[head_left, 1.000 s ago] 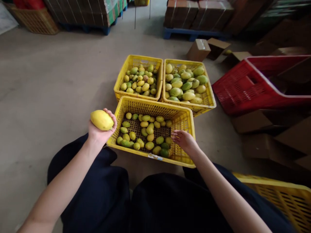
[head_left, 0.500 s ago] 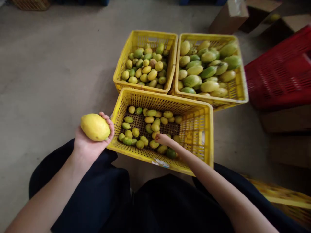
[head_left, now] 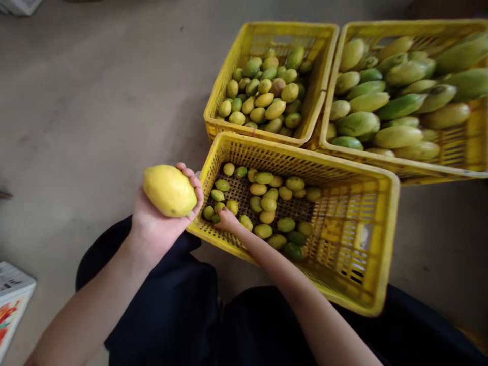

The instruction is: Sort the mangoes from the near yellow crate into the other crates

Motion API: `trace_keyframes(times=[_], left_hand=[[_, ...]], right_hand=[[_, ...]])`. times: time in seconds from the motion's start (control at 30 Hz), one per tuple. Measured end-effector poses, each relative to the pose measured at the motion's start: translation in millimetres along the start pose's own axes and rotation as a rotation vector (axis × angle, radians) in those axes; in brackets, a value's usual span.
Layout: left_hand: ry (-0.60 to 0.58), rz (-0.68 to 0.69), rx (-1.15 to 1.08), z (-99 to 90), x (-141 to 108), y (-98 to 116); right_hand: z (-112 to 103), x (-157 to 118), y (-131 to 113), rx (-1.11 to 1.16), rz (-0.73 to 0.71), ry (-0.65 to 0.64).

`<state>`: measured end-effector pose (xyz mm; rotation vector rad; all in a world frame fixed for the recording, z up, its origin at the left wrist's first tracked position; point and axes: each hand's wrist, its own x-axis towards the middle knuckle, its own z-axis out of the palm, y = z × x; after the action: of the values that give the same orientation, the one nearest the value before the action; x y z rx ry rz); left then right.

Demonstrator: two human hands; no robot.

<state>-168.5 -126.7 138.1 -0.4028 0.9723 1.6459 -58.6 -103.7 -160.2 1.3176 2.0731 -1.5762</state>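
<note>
A large yellow lemon (head_left: pixel 170 190) lies in my left hand (head_left: pixel 160 223), which is turned palm up with its fingers curled round the fruit's right side. That hand is just left of the near yellow crate (head_left: pixel 353 239). Inside the crate my right hand (head_left: pixel 227 221) reaches down to the near left corner. Its thumb and fingers close around a small green lemon (head_left: pixel 216 218), partly hidden by the hand. More small yellow and green lemons (head_left: pixel 268 203) lie loosely over the crate floor, mostly in its left and middle parts.
Behind stands a yellow crate (head_left: pixel 213 109) of similar small fruit. Beside it, another yellow crate (head_left: pixel 463 150) holds large, long green-yellow fruit (head_left: pixel 400 137). A white printed box (head_left: pixel 15 300) is on the concrete floor at the left edge.
My right hand has moved left within the near crate, from the middle to its near left corner. My left hand still holds the large lemon. The view has shifted left and closer.
</note>
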Motion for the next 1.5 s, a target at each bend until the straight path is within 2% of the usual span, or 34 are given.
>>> trace_keyframes(times=[0.13,0.23,0.37,0.47,0.6,0.7,0.8,0.87,0.97,1.1,1.2,1.37,1.5], left_hand=[[-0.02,0.009,0.004,-7.0,9,3],[-0.066,-0.03,-0.009,-11.4,15,0],[-0.146,-0.097,-0.019,-10.4,16,-13],[-0.195,-0.112,0.04,-4.3,12,-30],[-0.249,-0.179,0.152,4.8,3,-57],[-0.326,-0.173,0.258,9.3,-3,-78],[-0.379,-0.07,0.335,12.6,-3,-94],[-0.39,-0.054,0.303,15.2,1,-102],[-0.388,-0.125,0.193,18.8,10,-109],[-0.442,-0.097,0.17,17.4,18,-119],[-0.519,-0.025,0.278,10.1,16,-128],[-0.603,0.103,0.573,-0.4,2,-134],[-0.679,0.108,0.66,0.7,-4,-130]], right_hand=[[-32,-13,13,0.279,0.082,0.126],[-65,-38,14,0.517,0.092,0.201],[-116,-96,2,0.742,0.017,0.294],[-152,-149,-13,1.001,-0.106,0.342],[-180,-210,-30,1.2,-0.263,0.461],[-179,-232,-34,1.246,-0.316,0.531],[-166,-233,-34,1.257,-0.389,0.619],[-156,-227,-35,1.226,-0.457,0.603],[-143,-222,-40,1.098,-0.529,0.568],[-135,-223,-43,0.972,-0.526,0.651],[-136,-225,-40,1.021,-0.523,0.702],[-148,-230,-31,1.231,-0.518,0.754],[-155,-238,-27,1.194,-0.52,0.791]])
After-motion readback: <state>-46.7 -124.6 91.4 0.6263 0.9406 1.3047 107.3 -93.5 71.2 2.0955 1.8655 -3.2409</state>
